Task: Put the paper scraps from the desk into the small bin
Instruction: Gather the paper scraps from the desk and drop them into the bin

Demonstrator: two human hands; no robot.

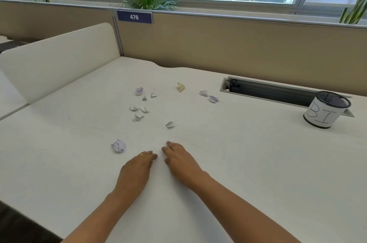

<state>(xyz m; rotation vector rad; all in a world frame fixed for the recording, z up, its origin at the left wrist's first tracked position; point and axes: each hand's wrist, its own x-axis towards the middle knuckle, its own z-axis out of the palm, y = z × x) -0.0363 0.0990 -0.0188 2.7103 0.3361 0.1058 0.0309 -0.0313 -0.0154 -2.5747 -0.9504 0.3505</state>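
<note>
Several crumpled paper scraps lie scattered on the white desk (248, 163): a larger white ball (118, 145) at near left, a small white scrap (170, 124) in the middle, a cluster (139, 111) further back, a tan scrap (180, 87) and two purple-tinted ones (210, 96) toward the right. The small bin (325, 110), a black mesh cup wrapped in white paper with letters, stands at the far right. My left hand (139, 167), wearing a ring, and my right hand (179, 160) rest palm-down side by side on the desk, fingers loosely extended, holding nothing I can see.
A grey cable tray slot (268, 89) runs along the desk's back edge behind the bin. A cream divider (59, 60) bounds the left side, a tan partition (238, 44) with a "476" label the back. Plants stand behind the partition.
</note>
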